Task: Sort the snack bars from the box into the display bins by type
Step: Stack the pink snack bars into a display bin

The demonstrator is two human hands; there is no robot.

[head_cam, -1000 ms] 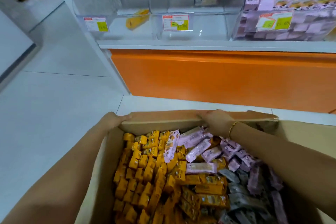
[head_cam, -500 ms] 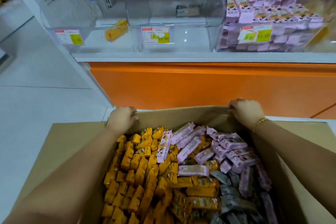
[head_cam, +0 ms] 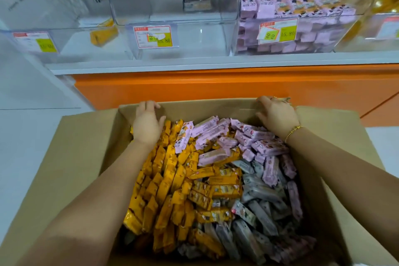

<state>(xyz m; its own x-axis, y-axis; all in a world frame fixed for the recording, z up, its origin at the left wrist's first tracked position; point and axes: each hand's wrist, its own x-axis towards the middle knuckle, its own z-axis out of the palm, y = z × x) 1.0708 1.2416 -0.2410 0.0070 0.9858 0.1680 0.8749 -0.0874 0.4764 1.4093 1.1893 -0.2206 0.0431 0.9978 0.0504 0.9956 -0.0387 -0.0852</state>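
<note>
An open cardboard box (head_cam: pixel 90 157) sits below me, filled with snack bars: yellow bars (head_cam: pixel 168 179) on the left, pink bars (head_cam: pixel 254 142) at the far right, grey bars (head_cam: pixel 259 205) at the near right. My left hand (head_cam: pixel 146 124) hooks its fingers over the box's far wall near the left corner. My right hand (head_cam: pixel 277 114), with a gold bracelet, grips the same far wall near the right corner. Above stand clear display bins: a left bin (head_cam: pixel 71 36) holding one yellow bar (head_cam: pixel 103 33), a middle bin (head_cam: pixel 177 13) holding one bar at the back, and a right bin (head_cam: pixel 244 34) full of pink bars.
The bins rest on a white shelf edge (head_cam: pixel 194 62) over an orange cabinet front (head_cam: pixel 216 84). Price tags hang on the bin fronts. A further bin (head_cam: pixel 380 17) with yellow packs is at the far right. White floor tiles lie left of the box.
The box's side flaps have folded outward. My right hand has slid right along the far wall. The shelf and bins appear nearer and more centred.
</note>
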